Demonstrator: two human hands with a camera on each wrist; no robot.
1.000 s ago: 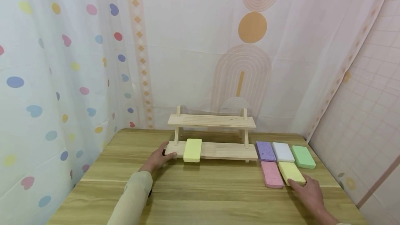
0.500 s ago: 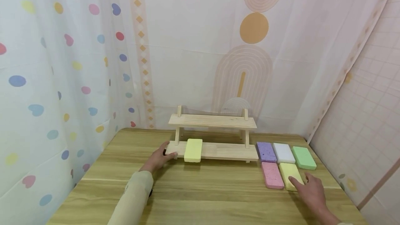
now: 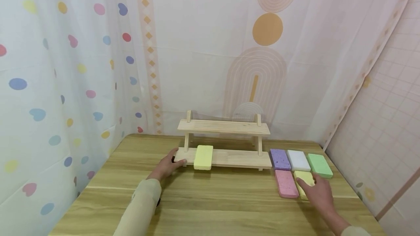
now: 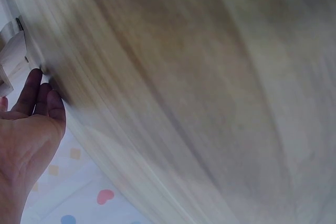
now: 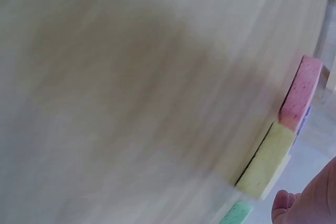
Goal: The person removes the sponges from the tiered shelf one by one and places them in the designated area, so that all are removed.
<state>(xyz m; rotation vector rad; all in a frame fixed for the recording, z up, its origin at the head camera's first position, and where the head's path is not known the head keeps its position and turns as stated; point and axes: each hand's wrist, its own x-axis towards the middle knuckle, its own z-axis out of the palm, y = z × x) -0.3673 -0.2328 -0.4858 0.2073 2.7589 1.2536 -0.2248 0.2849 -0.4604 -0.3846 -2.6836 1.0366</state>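
My left hand (image 3: 166,165) grips the left end of a two-tier wooden rack (image 3: 241,157), thumb at the front corner of the lower shelf. A pale yellow sponge (image 3: 203,157) lies on that shelf near its left end. At the right, my right hand (image 3: 319,192) is over a second yellow sponge (image 3: 300,188), thumb and fingers spread across it. In the right wrist view this yellow sponge (image 5: 265,161) lies flat on the table beside a pink sponge (image 5: 301,93), with the hand's visible part apart from it.
Behind the pink sponge (image 3: 286,184) and the yellow one, a purple sponge (image 3: 280,159), a white sponge (image 3: 298,160) and a green sponge (image 3: 320,165) lie in a row on the wooden table (image 3: 213,207). Patterned curtains (image 3: 197,46) stand behind and at the sides.
The right-hand yellow sponge has turned to lie alongside the pink one. My right hand has loosened from its near end and shifted left and further over it. The left hand stays put.
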